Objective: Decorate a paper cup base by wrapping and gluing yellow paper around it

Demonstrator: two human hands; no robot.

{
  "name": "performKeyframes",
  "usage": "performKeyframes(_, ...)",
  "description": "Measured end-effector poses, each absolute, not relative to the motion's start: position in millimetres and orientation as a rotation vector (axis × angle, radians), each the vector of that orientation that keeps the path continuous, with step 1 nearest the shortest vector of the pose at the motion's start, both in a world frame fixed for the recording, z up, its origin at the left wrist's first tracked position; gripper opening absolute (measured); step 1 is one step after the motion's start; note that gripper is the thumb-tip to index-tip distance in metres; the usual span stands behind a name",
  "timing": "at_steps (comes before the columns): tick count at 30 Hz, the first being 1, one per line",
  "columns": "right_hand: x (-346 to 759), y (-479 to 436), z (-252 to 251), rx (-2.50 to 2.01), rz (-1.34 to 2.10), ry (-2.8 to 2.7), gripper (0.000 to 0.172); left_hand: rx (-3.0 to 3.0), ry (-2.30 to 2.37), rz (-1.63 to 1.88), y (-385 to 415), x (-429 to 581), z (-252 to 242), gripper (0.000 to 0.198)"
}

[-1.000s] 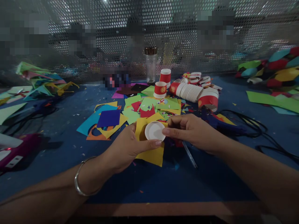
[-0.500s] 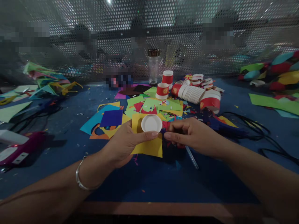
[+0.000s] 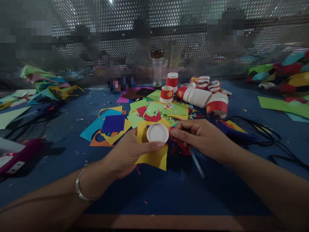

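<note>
My left hand is closed around a yellow paper sheet and a small white round cup piece that lies on it. The thumb presses on the near rim of the cup piece, whose inner face is turned up. Just to the right, my right hand has its thumb and fingers pinched close to the rim. What it holds, if anything, is hidden. A clear thin stick shows below the right hand; I cannot tell whether it is held or lying on the table.
Coloured paper scraps spread over the blue table. Behind them stand red-and-white paper cups, a toppled cup stack and a clear bottle. Black cables lie right, a magenta power strip left. A perforated metal screen closes the back.
My left hand, with the yellow paper and cup piece, has come slightly lower and nearer. The right thumb has risen, and its tip is now beside the rim.
</note>
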State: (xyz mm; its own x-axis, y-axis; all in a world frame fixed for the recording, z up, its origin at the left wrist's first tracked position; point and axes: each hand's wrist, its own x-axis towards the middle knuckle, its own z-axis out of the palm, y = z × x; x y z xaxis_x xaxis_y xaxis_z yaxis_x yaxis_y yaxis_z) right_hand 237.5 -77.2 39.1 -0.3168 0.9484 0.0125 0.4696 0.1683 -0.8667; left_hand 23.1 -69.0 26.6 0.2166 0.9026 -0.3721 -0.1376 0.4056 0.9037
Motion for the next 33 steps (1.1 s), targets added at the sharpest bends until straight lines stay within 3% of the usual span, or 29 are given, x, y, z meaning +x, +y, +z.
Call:
performKeyframes(8,233.9,-76.7,38.3,-1.353,1.1,-1.75,0.044,0.962,0.969,0.739,-71.7,21.2,25.5,0.058)
performKeyframes(29,237.4,-74.5,31.7,-1.283,1.169,-1.784,0.032,0.843,1.034,0.681,-68.4,21.4,24.7,0.069)
performKeyframes(33,235.1,-78.6,33.2,-1.303,0.94,-1.826,0.022,0.82,1.071,0.731,-69.6,22.1,25.7,0.064)
